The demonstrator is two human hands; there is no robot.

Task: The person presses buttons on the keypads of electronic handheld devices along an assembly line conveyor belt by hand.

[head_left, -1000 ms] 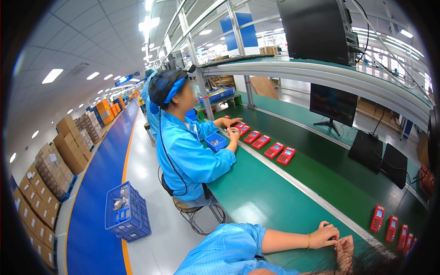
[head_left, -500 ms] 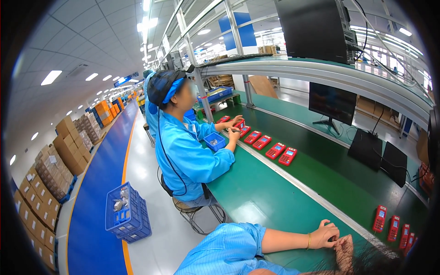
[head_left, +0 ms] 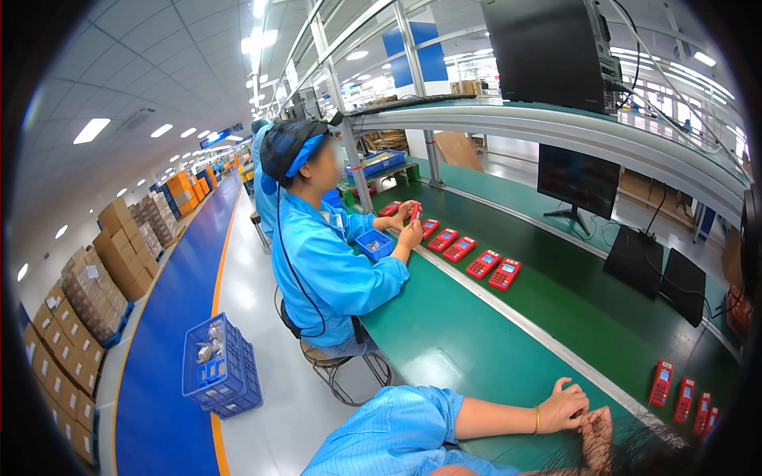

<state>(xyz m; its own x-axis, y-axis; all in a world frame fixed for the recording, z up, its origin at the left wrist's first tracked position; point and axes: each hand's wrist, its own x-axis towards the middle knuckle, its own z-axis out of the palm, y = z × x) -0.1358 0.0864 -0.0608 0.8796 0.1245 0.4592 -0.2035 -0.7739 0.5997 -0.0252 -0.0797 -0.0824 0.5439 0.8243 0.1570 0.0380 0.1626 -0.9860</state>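
My left hand, with a gold bracelet at the wrist, rests over the green bench top near the lower edge. Its fingers are bent inward and nothing shows in them. Against its fingertips lies my right hand, curled closed and partly covered by dark hair. Several red card payment terminals lie to the right on the dark green conveyor belt. Farther up the belt are more red terminals. A co-worker in blue holds one red terminal in both hands.
Next to the co-worker's arms is a small blue bin of parts. A metal rail divides bench from belt. A monitor and flat black panels stand beyond. On the floor at left sits a blue crate.
The red terminals have shifted slightly right along the belt. The co-worker's hands have moved, now holding a terminal raised between them. My hands stay in the same place.
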